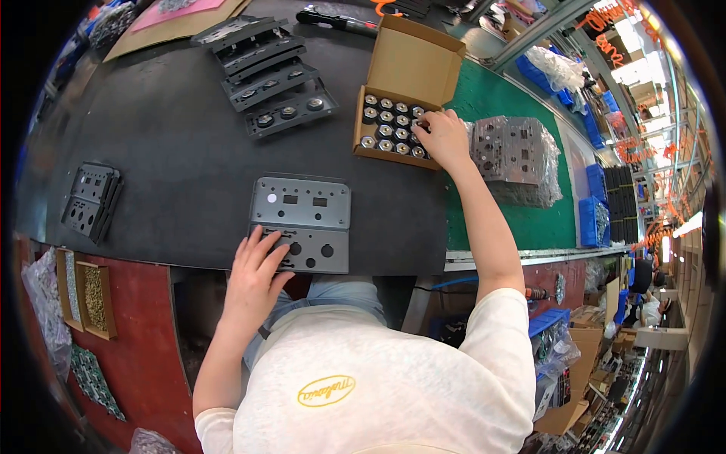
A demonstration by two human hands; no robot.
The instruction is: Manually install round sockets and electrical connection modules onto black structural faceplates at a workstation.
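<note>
A grey bent sheet-metal panel (301,204) with round and rectangular holes lies flat in front of me on the dark mat. My left hand (255,268) rests on its near left part, fingers spread. To the right, my right hand (445,138) reaches into an open cardboard box (395,154) holding rows of round black connectors with silver hex nuts (386,130). Thumb and fingertips close around one connector at the box's right side; the fingers partly hide it. The box lid stands up at the far side.
Several panels fitted with connectors (287,112) lie overlapping at the back. More bare panels (92,200) are stacked at the left. Plastic-wrapped panels (514,160) sit on the green mat (491,227). A black power screwdriver (336,20) lies at the far edge.
</note>
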